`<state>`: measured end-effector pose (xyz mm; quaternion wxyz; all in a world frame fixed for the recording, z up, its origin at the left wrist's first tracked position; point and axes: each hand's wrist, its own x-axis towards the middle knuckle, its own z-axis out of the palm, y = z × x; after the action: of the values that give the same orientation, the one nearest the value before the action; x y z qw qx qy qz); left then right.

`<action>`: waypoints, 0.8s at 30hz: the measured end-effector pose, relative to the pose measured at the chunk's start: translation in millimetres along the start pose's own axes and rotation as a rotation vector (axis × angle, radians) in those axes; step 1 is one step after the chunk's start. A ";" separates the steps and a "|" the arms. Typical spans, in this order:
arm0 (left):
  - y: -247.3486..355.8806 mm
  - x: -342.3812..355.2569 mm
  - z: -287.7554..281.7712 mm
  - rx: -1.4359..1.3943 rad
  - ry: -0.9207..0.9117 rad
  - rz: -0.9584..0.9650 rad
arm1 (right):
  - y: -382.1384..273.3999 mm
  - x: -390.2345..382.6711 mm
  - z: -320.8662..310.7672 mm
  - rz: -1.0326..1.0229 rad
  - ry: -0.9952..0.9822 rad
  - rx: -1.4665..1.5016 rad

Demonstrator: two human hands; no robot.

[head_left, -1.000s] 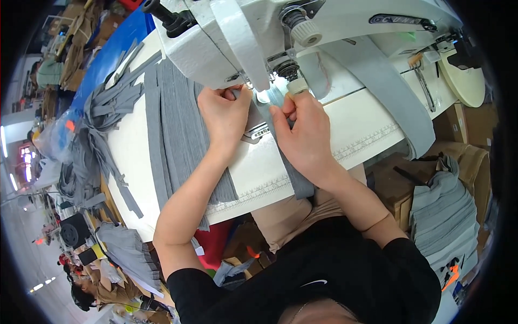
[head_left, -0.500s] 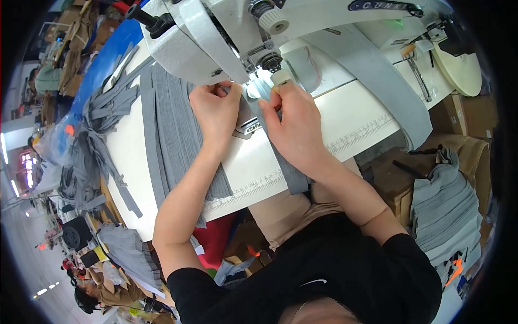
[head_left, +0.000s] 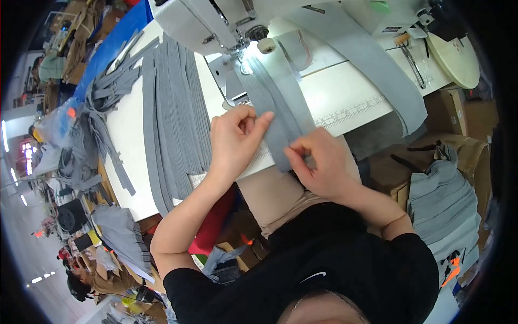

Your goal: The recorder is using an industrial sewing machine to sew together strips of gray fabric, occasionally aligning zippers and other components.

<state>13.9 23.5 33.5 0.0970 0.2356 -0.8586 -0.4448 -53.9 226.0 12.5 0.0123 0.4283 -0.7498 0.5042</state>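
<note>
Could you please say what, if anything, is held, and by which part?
The right hand pinches the grey strip by its near end; left hand, unclear.

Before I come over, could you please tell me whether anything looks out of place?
Yes, the tangled grey fabric strips on the left side of the white sewing table lie in a jumble, which looks odd beside the neatly aligned grey strips. I see no clear spill or damage.
</note>
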 end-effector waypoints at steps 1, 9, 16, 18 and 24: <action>-4.5 -4.4 4.4 -0.146 0.020 -0.043 | 2.3 -14.7 -3.0 -0.006 -0.041 0.010; -10.9 -22.4 -23.6 -0.963 -0.092 -0.398 | 8.1 -49.9 0.7 0.415 -0.110 0.065; -0.4 -47.2 -13.7 -0.961 -0.123 -0.435 | 25.9 -58.9 6.7 0.690 -0.305 0.251; -5.9 -56.6 -13.6 -1.054 -0.156 -0.414 | 32.4 -67.2 7.7 0.560 -0.253 0.242; -22.3 -83.6 -14.1 -1.192 -0.190 -0.335 | 1.8 -64.0 -2.7 0.299 -0.253 0.304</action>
<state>99.1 43.4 27.3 0.0637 0.2319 -0.4190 -0.8756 -15.8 268.7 -16.3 -0.2210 0.3690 -0.7159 0.5499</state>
